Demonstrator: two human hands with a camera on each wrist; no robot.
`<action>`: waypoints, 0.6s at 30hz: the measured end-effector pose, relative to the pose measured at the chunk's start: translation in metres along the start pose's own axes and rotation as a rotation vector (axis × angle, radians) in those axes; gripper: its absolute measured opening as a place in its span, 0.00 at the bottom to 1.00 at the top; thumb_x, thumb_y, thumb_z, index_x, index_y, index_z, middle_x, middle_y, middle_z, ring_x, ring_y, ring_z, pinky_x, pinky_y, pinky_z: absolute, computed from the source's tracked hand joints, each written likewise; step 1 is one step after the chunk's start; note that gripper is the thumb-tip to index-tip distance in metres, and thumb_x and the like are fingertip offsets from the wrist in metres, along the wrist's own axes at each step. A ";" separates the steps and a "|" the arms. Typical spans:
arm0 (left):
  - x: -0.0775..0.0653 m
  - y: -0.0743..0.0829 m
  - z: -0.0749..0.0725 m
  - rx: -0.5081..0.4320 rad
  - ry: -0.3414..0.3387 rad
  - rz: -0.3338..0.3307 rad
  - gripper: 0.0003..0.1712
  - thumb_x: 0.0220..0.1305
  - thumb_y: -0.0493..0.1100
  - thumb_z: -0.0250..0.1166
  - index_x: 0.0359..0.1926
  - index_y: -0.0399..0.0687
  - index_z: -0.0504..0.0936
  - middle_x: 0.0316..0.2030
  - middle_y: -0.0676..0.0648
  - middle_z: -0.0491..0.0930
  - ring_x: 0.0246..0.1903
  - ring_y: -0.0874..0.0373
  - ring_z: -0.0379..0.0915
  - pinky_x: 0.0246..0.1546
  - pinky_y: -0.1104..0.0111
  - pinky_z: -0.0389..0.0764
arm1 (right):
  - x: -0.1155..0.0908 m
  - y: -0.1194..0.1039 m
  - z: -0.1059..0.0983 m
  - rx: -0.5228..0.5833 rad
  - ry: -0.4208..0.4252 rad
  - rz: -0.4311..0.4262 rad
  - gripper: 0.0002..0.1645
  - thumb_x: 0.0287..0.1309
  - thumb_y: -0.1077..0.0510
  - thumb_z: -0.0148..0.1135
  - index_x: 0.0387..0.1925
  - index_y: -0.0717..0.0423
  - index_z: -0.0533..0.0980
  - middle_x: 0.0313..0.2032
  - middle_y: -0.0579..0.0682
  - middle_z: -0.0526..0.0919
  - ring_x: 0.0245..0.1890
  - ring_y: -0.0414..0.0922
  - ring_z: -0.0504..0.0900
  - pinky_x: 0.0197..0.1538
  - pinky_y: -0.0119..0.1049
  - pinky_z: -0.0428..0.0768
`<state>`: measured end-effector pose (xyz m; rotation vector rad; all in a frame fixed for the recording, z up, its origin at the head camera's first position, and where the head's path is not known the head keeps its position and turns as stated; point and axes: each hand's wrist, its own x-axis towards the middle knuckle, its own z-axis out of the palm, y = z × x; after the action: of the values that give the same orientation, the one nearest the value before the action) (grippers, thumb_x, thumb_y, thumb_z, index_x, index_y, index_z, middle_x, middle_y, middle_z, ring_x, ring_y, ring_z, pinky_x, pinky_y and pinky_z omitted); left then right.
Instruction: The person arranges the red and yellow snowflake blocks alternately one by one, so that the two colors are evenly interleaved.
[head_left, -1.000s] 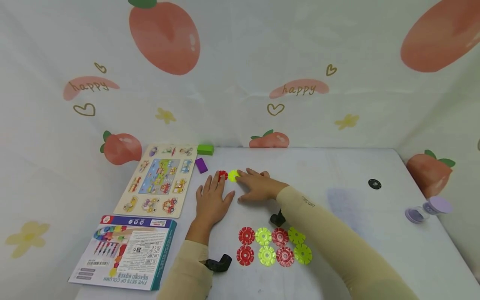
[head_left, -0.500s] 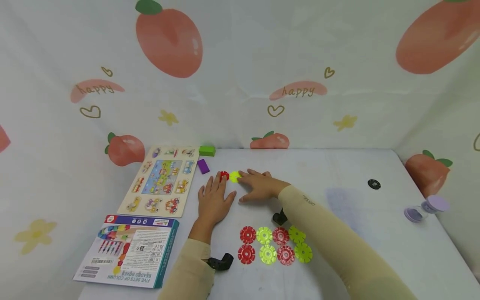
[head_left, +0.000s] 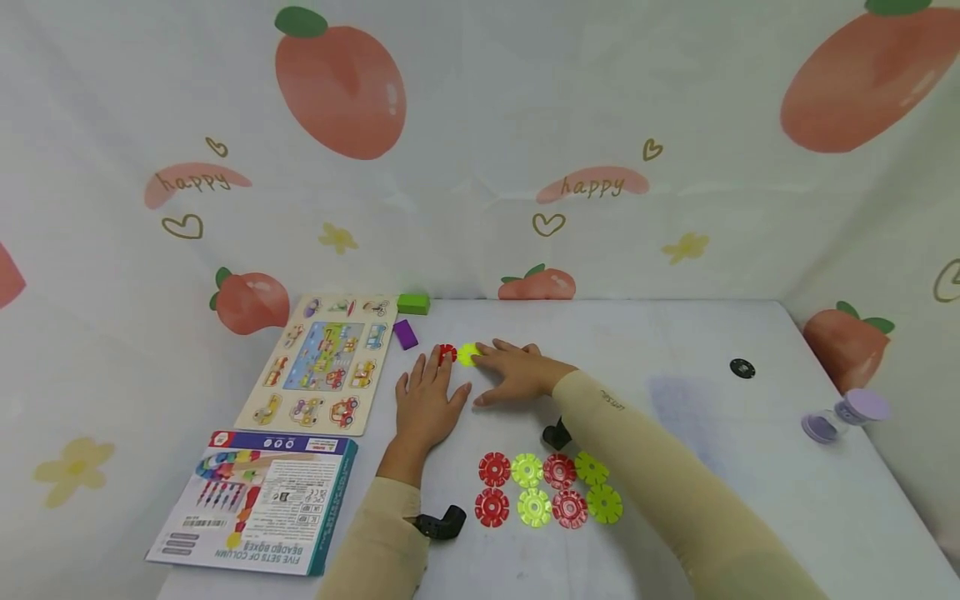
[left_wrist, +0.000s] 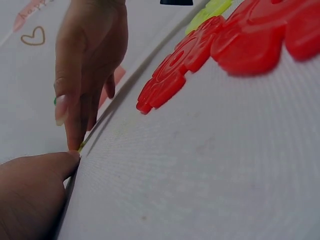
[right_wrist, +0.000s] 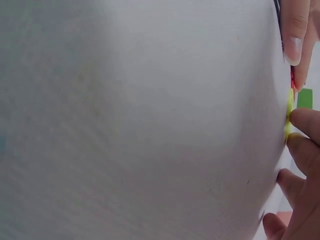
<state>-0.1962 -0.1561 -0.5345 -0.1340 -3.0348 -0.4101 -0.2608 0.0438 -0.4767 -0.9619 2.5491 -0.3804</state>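
Near the back of the table, a red notched disc (head_left: 452, 351) lies beside a yellow-green notched disc (head_left: 467, 355). My left hand (head_left: 426, 406) lies palm down with straight fingers, its fingertips touching the red disc and partly covering it. From the right, my right hand (head_left: 516, 372) reaches in with extended fingers. In the right wrist view its fingertips touch the edge of the yellow-green disc (right_wrist: 289, 117), which sits close against the red one. Nearer me, several more red discs (head_left: 493, 507) and yellow-green discs (head_left: 534, 507) form two rows.
At left are a wooden picture puzzle board (head_left: 322, 362) and a beading set box (head_left: 255, 504). A green block (head_left: 413, 304) and a purple block (head_left: 406, 334) stand by the board. Farther right are a black disc (head_left: 742, 368) and a lilac hourglass (head_left: 846, 414).
The head view shifts slightly. Both hands keep their places at the red and yellow-green discs, and no object visibly moves on the table.
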 end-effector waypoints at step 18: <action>0.002 0.005 0.000 -0.134 0.057 0.144 0.43 0.64 0.67 0.53 0.73 0.54 0.57 0.74 0.53 0.45 0.72 0.51 0.35 0.64 0.41 0.43 | -0.052 0.019 -0.024 0.691 0.198 -0.034 0.35 0.62 0.30 0.50 0.69 0.29 0.61 0.68 0.38 0.62 0.66 0.44 0.62 0.63 0.56 0.61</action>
<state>-0.1982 -0.1507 -0.5329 -0.3395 -2.9165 -0.5935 -0.2465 0.0952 -0.4495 -0.7172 2.2780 -1.3106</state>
